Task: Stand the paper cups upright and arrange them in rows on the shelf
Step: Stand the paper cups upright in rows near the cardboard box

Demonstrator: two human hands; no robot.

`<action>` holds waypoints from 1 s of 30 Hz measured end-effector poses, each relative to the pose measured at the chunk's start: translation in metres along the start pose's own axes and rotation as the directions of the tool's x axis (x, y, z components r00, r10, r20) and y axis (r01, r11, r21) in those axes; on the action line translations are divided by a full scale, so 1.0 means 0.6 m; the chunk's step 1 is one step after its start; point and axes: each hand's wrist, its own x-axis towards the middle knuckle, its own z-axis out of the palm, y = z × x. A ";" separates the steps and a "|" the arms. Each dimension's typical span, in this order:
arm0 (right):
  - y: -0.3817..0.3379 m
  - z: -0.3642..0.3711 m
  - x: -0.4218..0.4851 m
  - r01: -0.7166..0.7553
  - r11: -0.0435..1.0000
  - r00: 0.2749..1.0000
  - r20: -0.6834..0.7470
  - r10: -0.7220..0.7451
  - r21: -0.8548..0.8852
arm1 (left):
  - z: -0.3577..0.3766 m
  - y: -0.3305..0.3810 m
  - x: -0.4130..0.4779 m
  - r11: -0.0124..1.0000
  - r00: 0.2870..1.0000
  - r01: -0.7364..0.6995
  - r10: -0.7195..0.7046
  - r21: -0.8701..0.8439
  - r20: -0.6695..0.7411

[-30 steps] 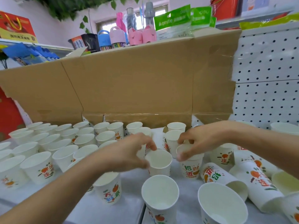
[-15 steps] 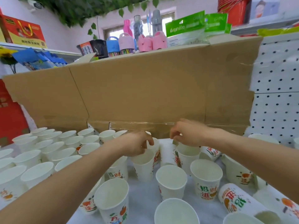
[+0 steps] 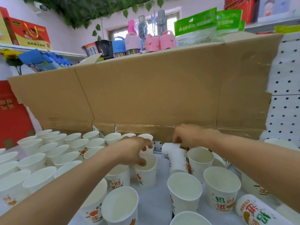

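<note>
Halfway: rows (image 3: 48, 148) fill nine o'clock; your left hand (image 3: 131, 151) grips an upright cup (image 3: 146, 174), right hand (image 3: 190, 135) a tipped cup (image 3: 177, 158); four o'clock's unsorted.

The left grip (image 3: 133, 150) is covering part of the rim of the upright cup (image 3: 146, 175). The fingertips of the right grip (image 3: 191, 135) are hiding behind the tipped cup (image 3: 177, 159), leaving its hold unclear. The bottom edge is cutting off the nearest cup (image 3: 190, 219).

I make it more than thirty paper cups (image 3: 185, 189) on the shelf (image 3: 159, 200), packed too tightly for an exact count, with at least one toppled cup (image 3: 256, 210) on its side. Two hands are among them, a left hand (image 3: 133, 151) and a right hand (image 3: 190, 135). One cardboard sheet (image 3: 154, 95) stands behind.
</note>
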 end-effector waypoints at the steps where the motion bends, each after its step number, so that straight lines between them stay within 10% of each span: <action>1: 0.002 0.002 0.000 -0.004 1.000 1.000 -0.031 0.003 -0.023 | -0.003 0.005 0.000 0.999 0.998 -0.030 0.031 0.022 -0.052; 6: 0.011 0.007 -0.002 -0.080 0.995 0.984 -0.163 0.068 -0.064 | -0.019 0.058 0.001 0.981 0.949 -0.194 0.179 -0.031 -0.258; 17: 0.018 0.005 -0.022 -0.244 0.965 0.963 -0.095 0.253 0.099 | 0.010 0.139 0.058 0.993 1.000 0.023 -0.023 -0.118 0.007; 30: 0.126 -0.031 -0.172 -0.124 0.959 0.957 -0.225 0.183 0.254 | -0.001 0.118 0.036 0.901 0.992 -0.125 0.121 -0.414 -0.038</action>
